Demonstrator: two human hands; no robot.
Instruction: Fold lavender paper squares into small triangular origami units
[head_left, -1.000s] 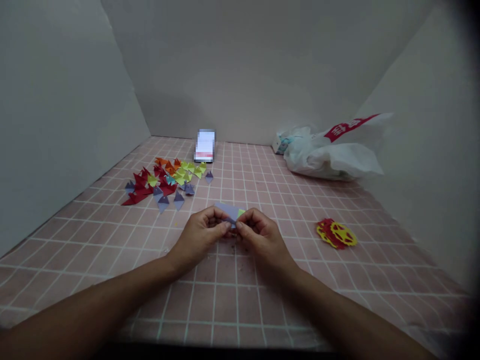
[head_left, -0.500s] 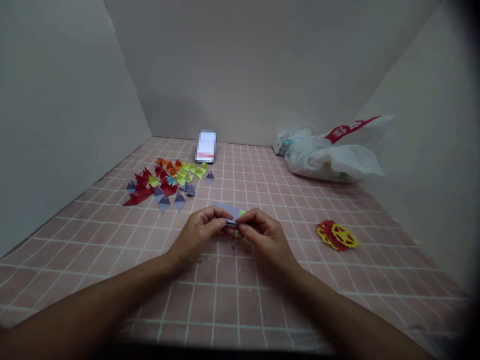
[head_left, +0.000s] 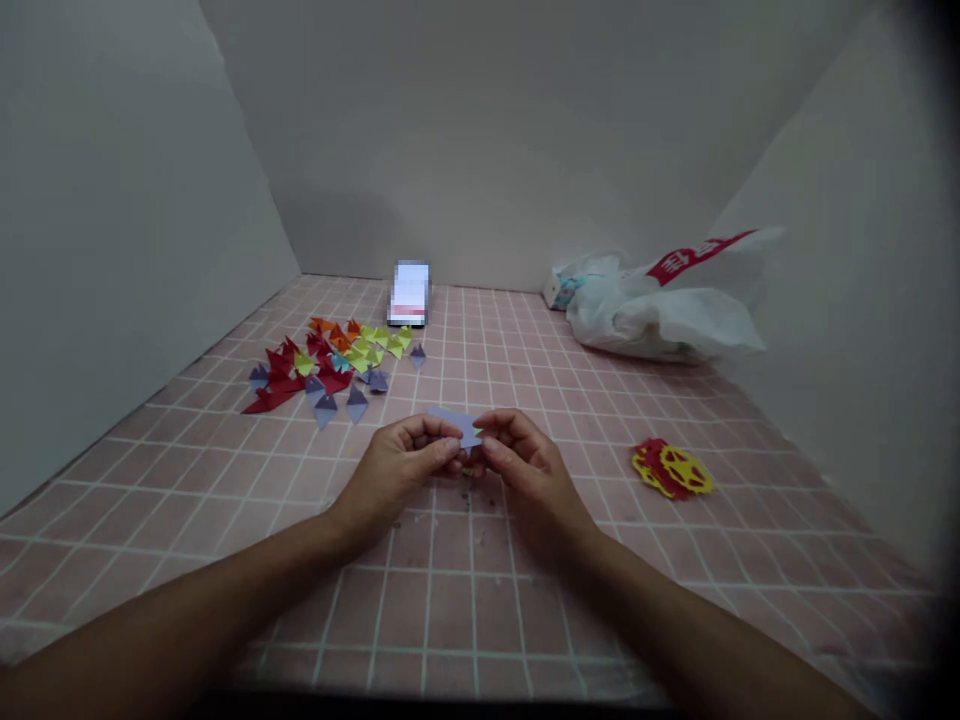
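Between my two hands, above the middle of the table, is a small piece of lavender folding paper point(head_left: 469, 428) with a bit of yellow-green showing at its right side. My left hand point(head_left: 409, 460) pinches its left part between thumb and fingers. From the right, my right hand point(head_left: 525, 462) closes thumb and forefinger on the other end. My fingertips hide the lower edge of the paper. Farther off to the left lies a cluster of small folded paper figures point(head_left: 330, 365) in red, orange, yellow-green, blue and lavender.
A lit phone point(head_left: 409, 294), its screen blurred, leans at the back. At the back right a white plastic bag point(head_left: 660, 315) lies beside a small box point(head_left: 556, 288). Red and yellow cut-out pieces point(head_left: 671, 469) are stacked at the right. Tiny scraps dot the pink checked tablecloth point(head_left: 450, 620).
My right fingers have shifted slightly on the paper, and less of the yellow-green shows. The whole view has moved a little; the things on the table lie as before.
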